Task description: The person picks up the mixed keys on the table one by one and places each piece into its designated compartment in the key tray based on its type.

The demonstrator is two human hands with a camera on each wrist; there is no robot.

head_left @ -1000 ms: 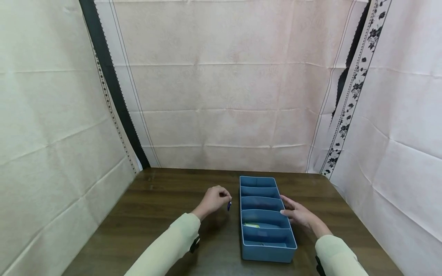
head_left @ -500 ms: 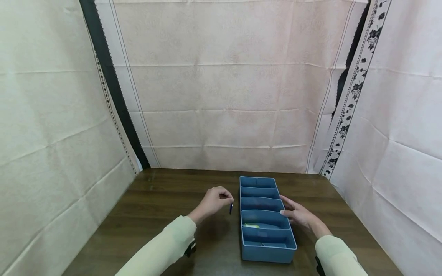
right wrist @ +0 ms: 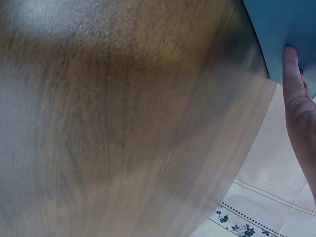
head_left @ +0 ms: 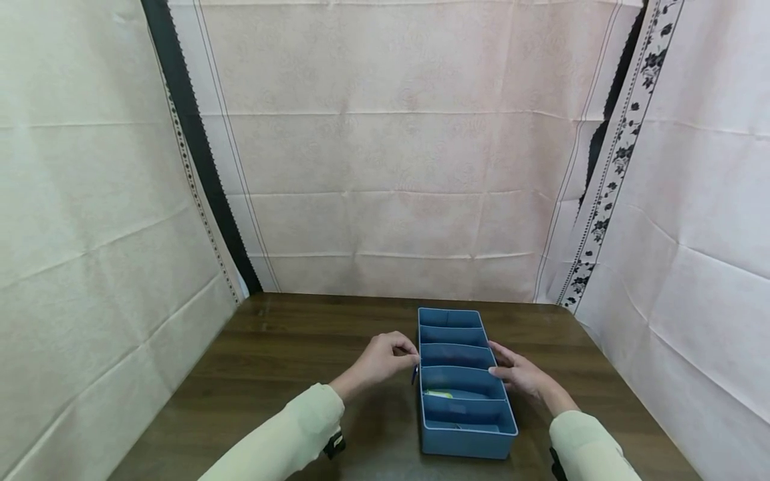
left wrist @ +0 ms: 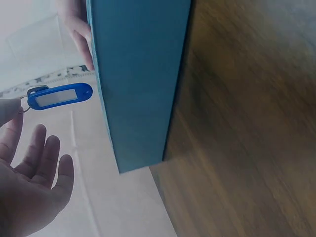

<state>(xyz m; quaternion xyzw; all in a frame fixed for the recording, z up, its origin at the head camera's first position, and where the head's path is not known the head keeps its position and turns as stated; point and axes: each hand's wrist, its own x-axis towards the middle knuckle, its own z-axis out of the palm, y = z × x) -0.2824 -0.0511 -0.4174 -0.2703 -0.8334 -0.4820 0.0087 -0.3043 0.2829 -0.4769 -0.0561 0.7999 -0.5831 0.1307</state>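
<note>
My left hand (head_left: 385, 357) pinches the metal ring of a blue key tag (left wrist: 60, 96) between thumb and fingertip. The tag has a white label window; in the left wrist view it lies level, its end close to the box's rim. My other left fingers are loosely bent. A long blue divided box (head_left: 469, 443) stands on the table, and the left fingertips are right at its left rim in the head view. My right hand (head_left: 529, 377) touches the box's right side, with its thumb at the rim and a straight finger (right wrist: 292, 74) along the outer wall.
Several compartments run front to back in the box. A yellow-green item (head_left: 439, 393) lies in the second from the front, and something small (head_left: 457, 425) in the front one. Pale cloth (head_left: 385, 167) hangs behind the brown wooden table (head_left: 289, 347) and on both sides.
My left hand has moved right with the key tag, from apart from the box to its left rim. The right hand and the box have stayed in place.
</note>
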